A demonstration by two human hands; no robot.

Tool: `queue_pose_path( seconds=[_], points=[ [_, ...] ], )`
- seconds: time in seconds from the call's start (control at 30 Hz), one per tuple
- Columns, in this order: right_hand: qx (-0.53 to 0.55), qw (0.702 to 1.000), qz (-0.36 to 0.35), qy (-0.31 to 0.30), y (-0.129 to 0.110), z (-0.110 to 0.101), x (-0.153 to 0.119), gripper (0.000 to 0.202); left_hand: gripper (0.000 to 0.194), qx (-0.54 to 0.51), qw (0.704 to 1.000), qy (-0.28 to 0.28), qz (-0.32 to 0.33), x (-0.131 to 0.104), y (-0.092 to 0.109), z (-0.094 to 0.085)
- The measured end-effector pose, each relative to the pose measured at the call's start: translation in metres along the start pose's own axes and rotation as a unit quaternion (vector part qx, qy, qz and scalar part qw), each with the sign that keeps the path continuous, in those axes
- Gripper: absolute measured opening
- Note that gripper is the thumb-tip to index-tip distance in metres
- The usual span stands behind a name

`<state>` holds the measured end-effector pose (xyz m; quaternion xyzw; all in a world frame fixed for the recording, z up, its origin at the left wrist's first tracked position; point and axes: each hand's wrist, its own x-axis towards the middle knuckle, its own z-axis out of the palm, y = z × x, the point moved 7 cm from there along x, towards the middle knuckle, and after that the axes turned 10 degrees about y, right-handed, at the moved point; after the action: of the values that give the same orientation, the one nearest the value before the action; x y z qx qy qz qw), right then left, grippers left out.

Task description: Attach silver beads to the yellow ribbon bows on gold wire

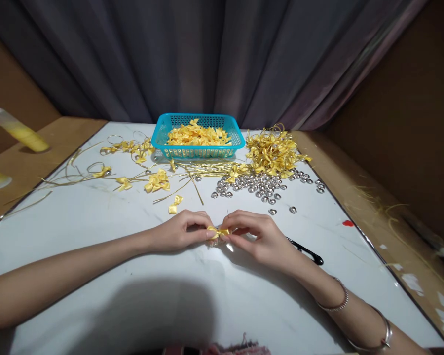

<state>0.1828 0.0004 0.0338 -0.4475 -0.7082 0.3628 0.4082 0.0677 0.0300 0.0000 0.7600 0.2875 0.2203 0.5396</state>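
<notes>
Both hands meet over the near middle of the white tabletop, pinching one small yellow satin ribbon bow [218,232] between them. My left hand [187,229] is closed on the bow's left side with thumb and fingertips. From the other side, my right hand [257,234] grips the right end. A thin upright strand shows above the right fingertips; I cannot tell what it belongs to. Something clear and shiny lies just under the bow, too small to name. Partly hidden behind the right wrist is a black-handled tool [311,255].
A blue basket [157,138] full of yellow bows stands at the back. Right of it sit a heap of gold-tied bows [276,153] and many silver heart-shaped beads [257,185]. Gold cords [214,169] and loose bows [157,181] lie leftward. Ribbon rolls [24,133] stand at far left.
</notes>
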Motion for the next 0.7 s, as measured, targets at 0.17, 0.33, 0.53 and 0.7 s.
queue_pose_path(
  seconds=[0.17, 0.33, 0.53, 0.7],
  points=[
    [-0.007, 1.0, -0.006, 0.006, 0.0009, 0.0001, 0.0004, 0.01, 0.025, 0.01, 1.0, -0.002, -0.004, 0.0001, -0.0014, 0.0002],
    [-0.033, 0.998, -0.05, 0.005, -0.0035, 0.0006, -0.0003, 0.013, 0.024, 0.017, 1.0, -0.005, -0.003, 0.0002, -0.0013, 0.001],
    [-0.041, 0.996, -0.077, 0.003, -0.0064, 0.0019, -0.0013, 0.016, 0.023, 0.016, 1.0, -0.01, -0.004, 0.0, -0.0024, 0.0013],
    [-0.042, 0.996, -0.082, 0.0, -0.0062, 0.0026, -0.002, 0.018, 0.023, 0.014, 1.0, -0.011, -0.002, 0.0, -0.0034, 0.0014]
  ],
)
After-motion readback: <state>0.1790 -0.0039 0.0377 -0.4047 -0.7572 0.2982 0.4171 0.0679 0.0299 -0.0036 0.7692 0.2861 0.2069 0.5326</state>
